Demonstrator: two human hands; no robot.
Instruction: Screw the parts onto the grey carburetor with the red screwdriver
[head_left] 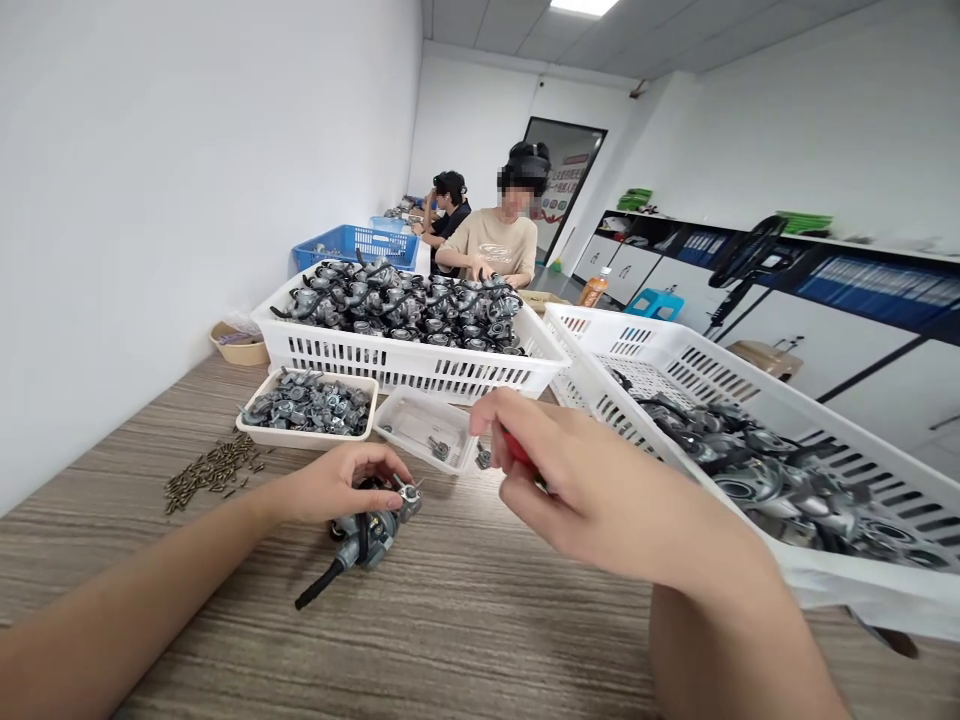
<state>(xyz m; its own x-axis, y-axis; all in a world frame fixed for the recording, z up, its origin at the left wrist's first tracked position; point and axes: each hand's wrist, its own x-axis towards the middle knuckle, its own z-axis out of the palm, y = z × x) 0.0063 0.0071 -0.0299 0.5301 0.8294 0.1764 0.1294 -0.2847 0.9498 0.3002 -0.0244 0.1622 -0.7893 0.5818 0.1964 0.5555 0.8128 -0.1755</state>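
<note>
My left hand (pixel 349 482) is closed on a grey metal carburetor (pixel 373 540) with a black rubber hose, steadying it on the table. A small metal fitting (pixel 409 493) sits at the carburetor's upper end, by my left fingertips. My right hand (pixel 555 465) is raised to the right, its fingers wrapped round a red-handled tool (pixel 517 450) whose working end is hidden. Just left of those fingers shows a small metal part (pixel 484 457); whether it touches the hand I cannot tell. Behind it stands a shallow clear tray (pixel 424 412) with a few small metal parts inside.
A white tray (pixel 300 437) of small metal parts and a pile of brass screws (pixel 210 472) lie left. Behind stands a white crate (pixel 420 372) full of carburetors; another white crate (pixel 697 350) with metal parts is at right. Two people (pixel 491 240) sit farther back.
</note>
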